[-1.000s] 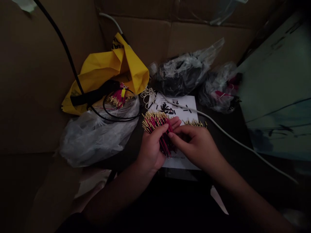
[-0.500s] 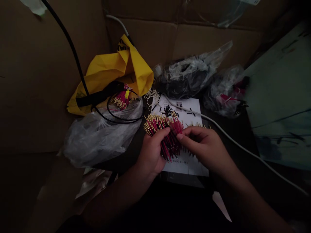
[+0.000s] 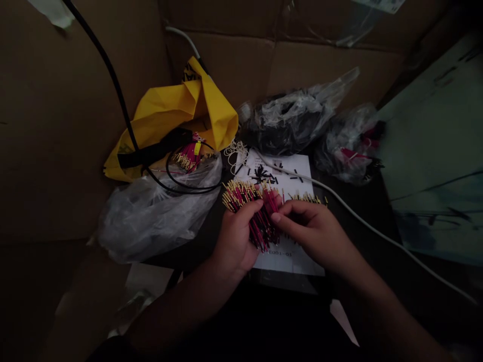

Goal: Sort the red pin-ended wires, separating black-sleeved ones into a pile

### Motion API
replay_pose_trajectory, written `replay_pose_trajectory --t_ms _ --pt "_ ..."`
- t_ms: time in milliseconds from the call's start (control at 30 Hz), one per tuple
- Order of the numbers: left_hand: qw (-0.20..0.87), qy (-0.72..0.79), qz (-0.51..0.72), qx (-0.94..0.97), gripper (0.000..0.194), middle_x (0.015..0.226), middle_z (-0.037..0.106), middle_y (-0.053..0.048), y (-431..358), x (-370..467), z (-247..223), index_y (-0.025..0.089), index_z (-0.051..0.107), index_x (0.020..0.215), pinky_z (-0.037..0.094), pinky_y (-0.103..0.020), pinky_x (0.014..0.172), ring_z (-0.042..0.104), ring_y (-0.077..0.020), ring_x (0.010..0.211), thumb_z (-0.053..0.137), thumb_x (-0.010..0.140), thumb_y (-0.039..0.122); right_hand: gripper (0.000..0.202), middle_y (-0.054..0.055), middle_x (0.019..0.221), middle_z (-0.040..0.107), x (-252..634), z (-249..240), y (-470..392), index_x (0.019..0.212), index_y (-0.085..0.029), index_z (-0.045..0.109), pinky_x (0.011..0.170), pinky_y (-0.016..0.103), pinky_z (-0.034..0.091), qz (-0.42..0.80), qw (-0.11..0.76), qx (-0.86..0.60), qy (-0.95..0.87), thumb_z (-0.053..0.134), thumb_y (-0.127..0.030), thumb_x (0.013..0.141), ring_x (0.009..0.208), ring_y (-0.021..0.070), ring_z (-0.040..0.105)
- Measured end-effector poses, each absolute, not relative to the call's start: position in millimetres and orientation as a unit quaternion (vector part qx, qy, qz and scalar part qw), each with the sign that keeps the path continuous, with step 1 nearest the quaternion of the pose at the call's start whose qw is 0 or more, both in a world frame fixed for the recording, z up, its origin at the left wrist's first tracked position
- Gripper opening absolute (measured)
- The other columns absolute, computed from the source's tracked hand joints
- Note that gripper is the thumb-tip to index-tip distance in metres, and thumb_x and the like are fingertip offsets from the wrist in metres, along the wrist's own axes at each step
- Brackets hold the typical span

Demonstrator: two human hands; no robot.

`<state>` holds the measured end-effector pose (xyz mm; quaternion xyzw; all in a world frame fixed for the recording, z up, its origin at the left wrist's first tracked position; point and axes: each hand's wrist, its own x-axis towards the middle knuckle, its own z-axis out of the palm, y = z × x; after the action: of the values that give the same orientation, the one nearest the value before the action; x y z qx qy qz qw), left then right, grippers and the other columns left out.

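My left hand (image 3: 237, 236) is wrapped round a thick bundle of red and black wires (image 3: 260, 229) with gold-coloured pin ends at the top. The thumb and index finger of my right hand (image 3: 313, 223) pinch a few red wires at the bundle's right side. Beneath both hands lies a white printed sheet (image 3: 302, 264). Small black pieces (image 3: 262, 173) are scattered on its upper part. More gold-tipped wires (image 3: 307, 198) lie on the sheet behind my right hand, partly hidden by it.
A yellow bag (image 3: 151, 110) and a clear plastic bag (image 3: 151, 221) lie left, with another wire bundle (image 3: 187, 156) between them. Behind are a plastic bag of dark items (image 3: 290, 120) and one with red wires (image 3: 350, 151). A grey cable (image 3: 362, 221) crosses the right side.
My right hand has shifted slightly left, closer to the bundle, with its fingertips still on red wires. My left hand keeps its hold. The view has shifted slightly.
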<state>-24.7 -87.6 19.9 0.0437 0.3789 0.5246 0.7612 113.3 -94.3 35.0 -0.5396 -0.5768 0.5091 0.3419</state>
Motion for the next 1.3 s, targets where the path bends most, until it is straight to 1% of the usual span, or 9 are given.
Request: replay_pose_trajectory --t_ms 67,333,700,900,967,1033,1133,1200,1300 --pt "0.763 0.377 0.524 0.038 0.019 0.090 0.077 -0.013 -88 -23 20 0.010 0.076 0.092 0.055 -0.039 0.089 0.073 -0.0260 0.093 0.069 0.076 0.017 0.024 0.000 0.068 0.064 111 34 -95 0.073 -0.017 0.065 0.060 0.026 0.045 0.505 0.341 -0.544 -0.577 0.066 -0.036 0.086 0.063 0.0124 0.056" --pt "0.737 0.384 0.555 0.047 0.021 0.091 0.077 -0.012 -88 -19 19 0.011 0.075 0.094 0.055 -0.040 0.092 0.072 -0.0258 0.095 0.069 0.074 0.016 0.015 0.000 0.066 0.065 103 38 -95 0.075 -0.017 0.070 0.056 0.026 0.040 0.338 0.321 -0.589 -0.660 0.067 -0.029 0.083 0.058 0.0112 0.054" --pt "0.718 0.391 0.567 0.098 0.019 0.087 0.077 -0.011 -90 -15 17 0.011 0.076 0.090 0.056 -0.040 0.089 0.073 -0.0264 0.093 0.069 0.074 0.017 0.019 0.000 0.066 0.064 106 34 -94 0.073 -0.016 0.067 0.056 0.025 0.041 0.456 0.339 -0.588 -0.576 0.066 -0.032 0.082 0.059 0.0114 0.053" --pt "0.710 0.420 0.559 0.081 0.017 0.085 0.077 -0.010 -90 -17 16 0.012 0.075 0.090 0.057 -0.040 0.088 0.073 -0.0264 0.093 0.069 0.074 0.015 0.017 0.000 0.064 0.065 111 44 -98 0.072 -0.017 0.068 0.055 0.024 0.043 0.437 0.343 -0.596 -0.580 0.065 -0.031 0.083 0.058 0.0120 0.056" --pt "0.711 0.423 0.558 0.069 0.015 0.086 0.077 -0.010 -89 -20 17 0.011 0.075 0.087 0.057 -0.039 0.090 0.073 -0.0255 0.093 0.069 0.075 0.015 0.017 0.001 0.066 0.066 118 43 -98 0.075 -0.018 0.069 0.055 0.025 0.043 0.396 0.337 -0.612 -0.595 0.065 -0.032 0.084 0.058 0.0127 0.057" --pt "0.701 0.424 0.571 0.061 0.012 0.089 0.077 -0.011 -89 -24 19 0.010 0.075 0.085 0.056 -0.038 0.093 0.073 -0.0237 0.092 0.069 0.075 0.014 0.017 0.002 0.066 0.067 126 39 -98 0.077 -0.018 0.071 0.055 0.027 0.042 0.294 0.321 -0.652 -0.620 0.065 -0.032 0.083 0.058 0.0137 0.057" --pt "0.685 0.413 0.596 0.065 0.011 0.090 0.077 -0.009 -90 -32 24 0.011 0.075 0.086 0.055 -0.036 0.096 0.074 -0.0211 0.090 0.069 0.077 0.012 0.016 0.003 0.066 0.067 132 29 -96 0.077 -0.018 0.071 0.057 0.029 0.041 0.162 0.246 -0.685 -0.666 0.064 -0.031 0.083 0.059 0.0156 0.058" --pt "0.685 0.399 0.606 0.067 0.011 0.089 0.077 -0.007 -88 -36 28 0.013 0.075 0.087 0.054 -0.036 0.098 0.074 -0.0192 0.089 0.069 0.078 0.011 0.018 0.005 0.070 0.069 131 24 -95 0.078 -0.018 0.072 0.058 0.030 0.041 0.152 0.188 -0.674 -0.697 0.062 -0.031 0.085 0.061 0.0165 0.060" --pt "0.677 0.394 0.619 0.055 0.013 0.085 0.077 -0.005 -83 -44 32 0.014 0.074 0.087 0.055 -0.035 0.097 0.074 -0.0174 0.086 0.067 0.078 0.008 0.023 0.007 0.075 0.071 129 20 -94 0.084 -0.018 0.074 0.060 0.032 0.041 0.136 0.150 -0.666 -0.718 0.058 -0.034 0.088 0.064 0.0183 0.063"
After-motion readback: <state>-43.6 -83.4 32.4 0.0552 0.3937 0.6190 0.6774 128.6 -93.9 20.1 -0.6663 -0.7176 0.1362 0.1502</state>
